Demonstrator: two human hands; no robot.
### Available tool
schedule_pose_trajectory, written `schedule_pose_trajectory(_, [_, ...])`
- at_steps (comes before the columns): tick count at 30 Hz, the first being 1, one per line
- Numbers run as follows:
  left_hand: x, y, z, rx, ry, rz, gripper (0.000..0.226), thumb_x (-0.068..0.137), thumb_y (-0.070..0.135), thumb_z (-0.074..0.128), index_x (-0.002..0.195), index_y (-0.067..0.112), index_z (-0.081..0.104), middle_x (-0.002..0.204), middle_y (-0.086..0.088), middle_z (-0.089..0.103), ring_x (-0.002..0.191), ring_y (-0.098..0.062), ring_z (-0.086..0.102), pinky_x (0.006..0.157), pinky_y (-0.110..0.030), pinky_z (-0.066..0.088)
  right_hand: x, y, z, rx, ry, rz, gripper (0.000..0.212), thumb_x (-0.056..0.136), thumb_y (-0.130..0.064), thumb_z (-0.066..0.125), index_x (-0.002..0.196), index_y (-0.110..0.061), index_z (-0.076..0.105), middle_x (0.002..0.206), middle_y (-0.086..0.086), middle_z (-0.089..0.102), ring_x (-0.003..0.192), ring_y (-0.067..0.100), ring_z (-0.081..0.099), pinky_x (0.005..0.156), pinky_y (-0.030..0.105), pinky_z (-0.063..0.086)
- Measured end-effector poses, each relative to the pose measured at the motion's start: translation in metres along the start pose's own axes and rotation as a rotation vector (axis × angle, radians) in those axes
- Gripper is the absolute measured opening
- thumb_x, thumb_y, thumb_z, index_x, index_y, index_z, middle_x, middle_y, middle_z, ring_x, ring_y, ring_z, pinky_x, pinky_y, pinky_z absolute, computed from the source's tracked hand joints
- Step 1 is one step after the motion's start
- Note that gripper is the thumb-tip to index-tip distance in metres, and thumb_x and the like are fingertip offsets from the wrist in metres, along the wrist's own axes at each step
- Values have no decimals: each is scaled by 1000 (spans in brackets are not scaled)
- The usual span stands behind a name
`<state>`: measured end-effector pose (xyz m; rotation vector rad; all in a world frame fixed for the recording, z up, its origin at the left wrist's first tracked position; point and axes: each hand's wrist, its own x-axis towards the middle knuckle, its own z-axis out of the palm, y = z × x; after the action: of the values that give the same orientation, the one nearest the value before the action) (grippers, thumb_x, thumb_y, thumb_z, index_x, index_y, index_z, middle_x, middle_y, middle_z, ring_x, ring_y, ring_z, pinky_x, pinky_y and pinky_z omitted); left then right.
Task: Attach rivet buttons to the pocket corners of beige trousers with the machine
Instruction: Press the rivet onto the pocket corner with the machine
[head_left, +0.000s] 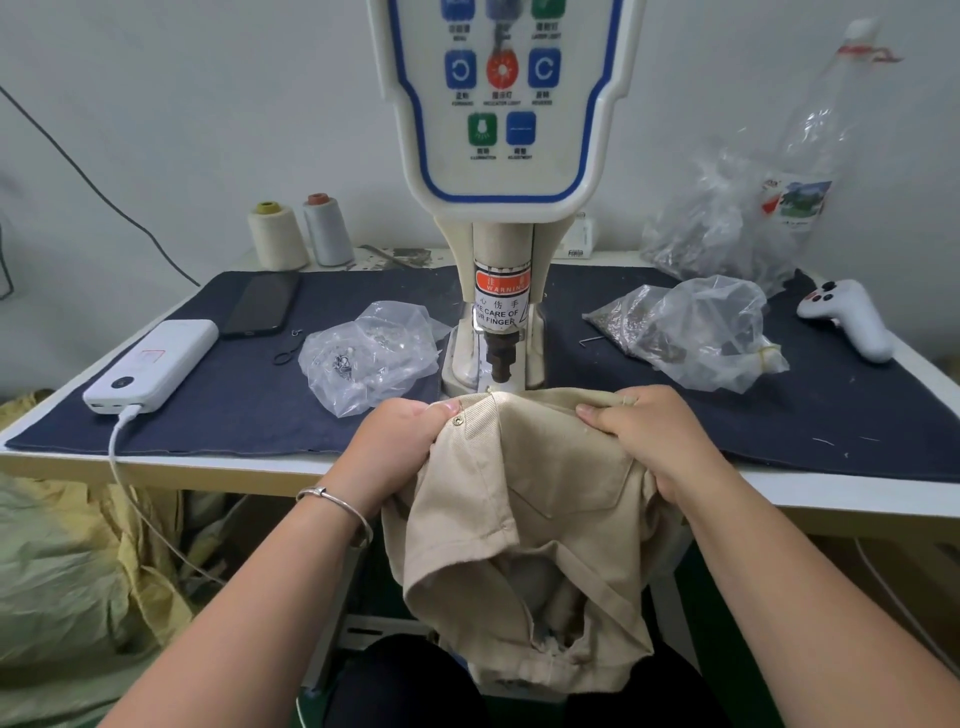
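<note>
One rivet (457, 420): set at a pocket corner
Left hand (402, 436): fingers pinch trousers (524, 525)
Right hand (649, 431): fingers clamp trousers
Remaining: next corner under machine (501, 358), at the surface's front edge

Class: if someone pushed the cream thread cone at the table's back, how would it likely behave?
The cream thread cone stands upright and tall on a narrow base, so it may tip. Being round, it would probably roll afterwards.

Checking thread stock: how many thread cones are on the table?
2: a cream thread cone and a white thread cone, side by side at the back left; others may be hidden behind the machine.
</note>
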<state>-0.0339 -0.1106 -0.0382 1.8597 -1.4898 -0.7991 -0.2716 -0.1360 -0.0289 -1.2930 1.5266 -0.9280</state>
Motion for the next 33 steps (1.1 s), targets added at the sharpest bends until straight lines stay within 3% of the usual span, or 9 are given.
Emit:
schedule_pose_trajectory(4, [-5, -1, -1, -86, -18, -11, 44, 96, 41, 59, 64, 13, 47, 63, -6, 39, 54, -14, 33, 53, -28, 28, -1, 0, -3, 4, -13, 18, 18, 80, -18, 78, 79, -11, 61, 72, 12, 51, 66, 20, 49, 60, 28, 34])
schedule_pose_trajectory(11, [-8, 3, -4, -94, -31, -4, 43, 97, 38, 58, 66, 12, 45, 65, -8, 38, 57, -16, 32, 55, -30, 27, 0, -2, -6, 6, -11, 49, 36, 84, -17, 73, 58, -10, 50, 60, 9, 51, 60, 20, 50, 58, 29, 36])
schedule_pose_trajectory(17, [-8, 4, -3, -125, -12, -2, 41, 98, 35, 58, 64, 13, 51, 64, -3, 46, 63, -15, 39, 59, -31, 32, -3, -3, -6, 20, -24, 31, 14, 84, -18, 72, 82, -10, 62, 75, 13, 52, 72, 23, 50, 66, 32, 34])
schedule_pose_trajectory(22, [-10, 4, -2, -151, -18, -2, 41, 98, 35, 57, 63, 15, 46, 63, -2, 42, 59, -13, 36, 57, -31, 30, -3, -3, -6, 20, -11, 43, 21, 84, -17, 72, 74, -8, 56, 74, 13, 49, 70, 23, 47, 63, 31, 32])
schedule_pose_trajectory(26, [-8, 3, -3, -132, -31, -8, 39, 98, 34, 55, 66, 12, 49, 66, -3, 43, 64, -15, 37, 61, -33, 31, -1, -1, -7, 45, -3, 42, 29, 83, -17, 73, 86, 12, 65, 76, 13, 52, 72, 23, 49, 61, 30, 32])
schedule_pose_trajectory(29, [-7, 3, -4, -97, -48, 16, 43, 100, 31, 51, 72, -2, 56, 73, -6, 48, 70, -15, 41, 65, -32, 33, -2, -2, -7, 43, -6, 22, 12, 82, -16, 73, 83, -9, 63, 77, 11, 49, 71, 22, 46, 66, 31, 30])
schedule_pose_trajectory(33, [-6, 1, -4, -82, -49, 30, 41, 101, 30, 49, 72, 1, 55, 74, -8, 49, 71, -16, 42, 65, -33, 32, -1, -1, -7, 48, -13, 17, 14, 82, -16, 73, 82, -12, 60, 77, 10, 47, 72, 21, 44, 67, 31, 29])
